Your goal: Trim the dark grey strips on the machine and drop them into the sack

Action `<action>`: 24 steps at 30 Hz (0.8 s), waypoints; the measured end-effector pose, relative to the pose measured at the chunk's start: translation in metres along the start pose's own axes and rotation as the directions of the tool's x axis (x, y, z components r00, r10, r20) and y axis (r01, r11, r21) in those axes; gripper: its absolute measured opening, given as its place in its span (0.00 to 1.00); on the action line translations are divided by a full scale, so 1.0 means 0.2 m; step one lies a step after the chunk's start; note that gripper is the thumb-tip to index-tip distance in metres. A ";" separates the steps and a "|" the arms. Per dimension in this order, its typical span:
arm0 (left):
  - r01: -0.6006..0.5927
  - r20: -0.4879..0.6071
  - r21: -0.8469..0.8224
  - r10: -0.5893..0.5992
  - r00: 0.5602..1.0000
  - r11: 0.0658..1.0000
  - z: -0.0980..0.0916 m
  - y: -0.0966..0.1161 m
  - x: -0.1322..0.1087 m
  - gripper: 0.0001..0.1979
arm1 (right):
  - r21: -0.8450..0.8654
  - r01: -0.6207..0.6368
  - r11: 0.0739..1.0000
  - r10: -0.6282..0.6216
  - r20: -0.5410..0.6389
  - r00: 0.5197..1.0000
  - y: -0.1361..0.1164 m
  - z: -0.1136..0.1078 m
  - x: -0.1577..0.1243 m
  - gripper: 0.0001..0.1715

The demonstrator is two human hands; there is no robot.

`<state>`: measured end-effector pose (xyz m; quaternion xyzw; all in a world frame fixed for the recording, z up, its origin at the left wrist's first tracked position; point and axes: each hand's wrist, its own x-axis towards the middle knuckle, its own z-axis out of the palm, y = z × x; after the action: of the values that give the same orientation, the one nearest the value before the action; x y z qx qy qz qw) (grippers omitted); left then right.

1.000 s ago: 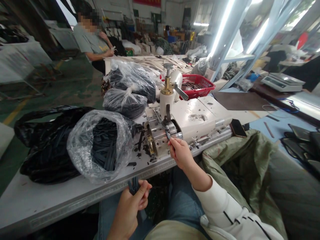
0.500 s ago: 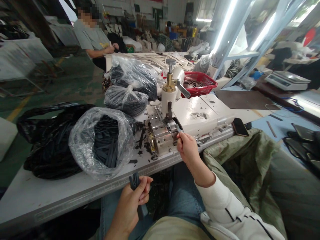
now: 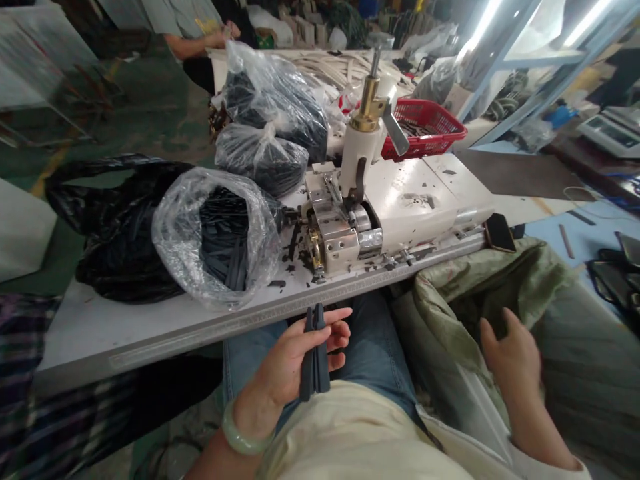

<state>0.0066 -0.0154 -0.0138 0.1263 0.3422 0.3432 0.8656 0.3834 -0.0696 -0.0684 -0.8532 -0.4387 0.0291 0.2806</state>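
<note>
We have the table (image 3: 95, 327) ahead of our left hand (image 3: 285, 363), its front edge just beyond the fingertips, so we should lift our wrist clear of it. The green sack (image 3: 450, 277) gapes beside and ahead of our right hand (image 3: 515, 360); that hand is loosely spread, thumb apart from fingers, with nothing visible in it, and any release there is best made well inside the rim. The machine (image 3: 425, 200) stands forward and to the right of our left hand, and bare fingers should stay off its rollers (image 3: 363, 220). The clear plastic bag (image 3: 167, 240) sits forward-left of that hand. Our left hand is closed around a few dark strips (image 3: 315, 373), thumb across them; a light pinch with ends level should make each easier to draw out singly.
</note>
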 end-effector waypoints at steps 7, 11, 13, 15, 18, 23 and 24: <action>0.068 -0.049 0.184 -0.060 0.997 0.981 0.07 -0.10 0.00 0.11 | 0.698 0.065 0.713 -0.576 0.531 0.621 -0.91 0.17 -0.31 0.12; 0.015 -0.138 0.233 0.018 0.990 0.972 0.04 -0.13 -0.05 0.12 | 0.679 0.111 0.726 -0.586 0.525 0.618 -1.04 0.24 -0.41 0.18; 0.007 -0.156 0.227 0.029 0.987 0.974 0.02 -0.13 -0.07 0.14 | 0.698 -0.007 0.716 -0.546 0.566 0.618 -1.04 0.26 -0.41 0.19; -0.009 -0.177 0.255 0.055 0.983 0.967 0.00 -0.13 -0.07 0.17 | 0.711 -0.140 0.689 -0.479 0.592 0.648 -1.02 0.27 -0.40 0.20; -0.150 -0.262 0.440 0.287 0.921 0.885 -0.04 -0.12 -0.05 0.17 | 0.718 -0.304 0.627 -0.368 0.616 0.697 -1.01 0.28 -0.38 0.18; -0.233 -0.159 0.792 0.560 0.813 0.564 -0.03 -0.09 -0.02 0.13 | 0.709 -0.405 0.578 -0.300 0.645 0.702 -1.02 0.29 -0.36 0.18; -0.231 -0.123 0.825 0.563 0.817 0.516 -0.01 -0.09 -0.02 0.12 | 0.708 -0.426 0.564 -0.294 0.654 0.697 -1.02 0.30 -0.37 0.18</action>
<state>0.0115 -0.0322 -0.0218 0.4961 0.5757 0.3698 0.5345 0.1707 -0.0044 -0.0300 -0.5546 -0.4085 0.5691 0.4490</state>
